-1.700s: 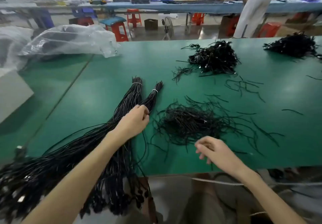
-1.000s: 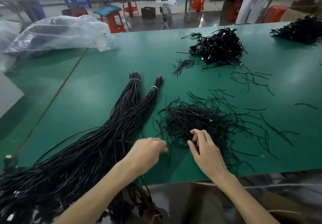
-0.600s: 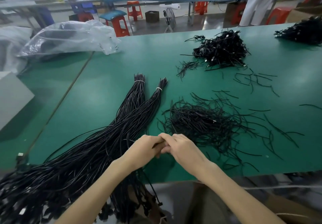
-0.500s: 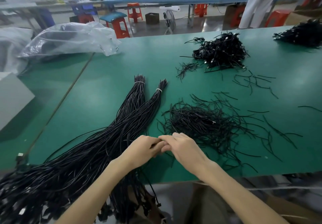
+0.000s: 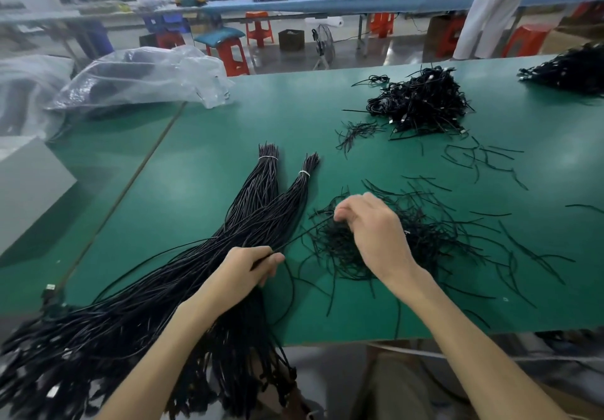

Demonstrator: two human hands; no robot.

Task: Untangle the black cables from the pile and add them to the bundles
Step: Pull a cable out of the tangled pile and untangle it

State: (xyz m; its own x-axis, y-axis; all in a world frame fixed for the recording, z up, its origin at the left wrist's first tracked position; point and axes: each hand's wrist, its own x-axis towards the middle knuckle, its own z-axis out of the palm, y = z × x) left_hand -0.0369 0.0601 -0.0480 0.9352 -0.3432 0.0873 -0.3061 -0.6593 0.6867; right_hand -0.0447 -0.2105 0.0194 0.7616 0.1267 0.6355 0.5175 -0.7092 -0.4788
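Thumb and forefinger of left hand [image 5: 248,269] pinched single thin black cable [image 5: 302,235]; other fingers curled. Cable ran toward 2 o'clock into tangled pile of loose black cables [image 5: 434,239]. Fingertips of right hand [image 5: 372,233] bunched, curled down into pile's 9 o'clock edge; whether pinching strand, could not tell. Two long black cable bundles with white ties [image 5: 261,203] lay beneath left wrist, tips toward 12 o'clock, on green table mat [image 5: 196,190]. At 1 o'clock, well apart, second black cable heap [image 5: 421,105].
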